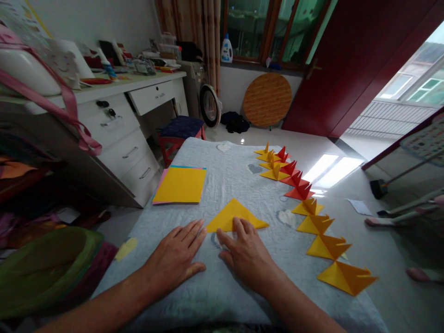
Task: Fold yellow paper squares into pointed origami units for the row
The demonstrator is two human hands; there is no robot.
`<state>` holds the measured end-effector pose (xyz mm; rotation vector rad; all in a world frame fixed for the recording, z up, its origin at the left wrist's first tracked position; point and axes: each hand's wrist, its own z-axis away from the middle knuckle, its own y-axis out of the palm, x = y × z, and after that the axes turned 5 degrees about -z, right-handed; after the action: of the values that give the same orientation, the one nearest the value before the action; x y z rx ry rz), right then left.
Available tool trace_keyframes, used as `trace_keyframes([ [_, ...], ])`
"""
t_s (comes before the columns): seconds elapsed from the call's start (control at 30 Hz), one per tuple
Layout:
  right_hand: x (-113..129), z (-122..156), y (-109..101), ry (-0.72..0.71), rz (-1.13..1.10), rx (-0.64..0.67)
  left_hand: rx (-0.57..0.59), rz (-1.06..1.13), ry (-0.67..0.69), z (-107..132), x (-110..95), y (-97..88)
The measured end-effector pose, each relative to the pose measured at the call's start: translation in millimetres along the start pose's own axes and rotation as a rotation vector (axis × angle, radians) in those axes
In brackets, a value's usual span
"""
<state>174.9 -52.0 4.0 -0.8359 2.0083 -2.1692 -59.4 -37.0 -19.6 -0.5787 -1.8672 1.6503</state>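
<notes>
Yellow paper point(229, 211) under half-spread right hand point(245, 245)

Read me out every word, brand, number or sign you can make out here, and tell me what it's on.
No text here can be read.
Blue-capped white bottle: print too small and blurred.
Small blue-and-white bottle: any print too blurred.
Yellow folded paper and stacked square sheets: no writing visible.

Your right hand point(245, 245) hides part of the folded yellow paper point(233, 212); the view's bottom cuts off your forearms point(120, 296), its left edge the green basket point(85, 268).
</notes>
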Motion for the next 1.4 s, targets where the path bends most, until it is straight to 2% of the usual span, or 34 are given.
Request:
trace_keyframes([
  [0.13,2,-1,3,0.008,0.02,0.002,0.014,-0.029,-0.008,1,1,-4.5],
  [0.27,2,-1,4,0.015,0.025,0.001,-0.096,-0.045,-0.028,-6,-3,-7.0],
  [0.43,1,-1,8,0.016,0.034,-0.02,-0.269,0.071,0.156,-20,-13,0.7],
  [0.5,0,0,11,0.019,0.036,-0.025,-0.302,0.115,0.176,-23,-14,5.4],
  [0.7,-1,-1,12,0.031,0.028,-0.028,-0.301,0.15,0.135,-21,-12,11.9],
  [1.03,-9,8,9,0.05,0.033,-0.014,-0.363,0.092,0.09,-18,-15,8.0],
  [1.4,-26,25,5,0.103,0.058,-0.02,-0.363,0.061,0.068,-16,-15,5.9],
])
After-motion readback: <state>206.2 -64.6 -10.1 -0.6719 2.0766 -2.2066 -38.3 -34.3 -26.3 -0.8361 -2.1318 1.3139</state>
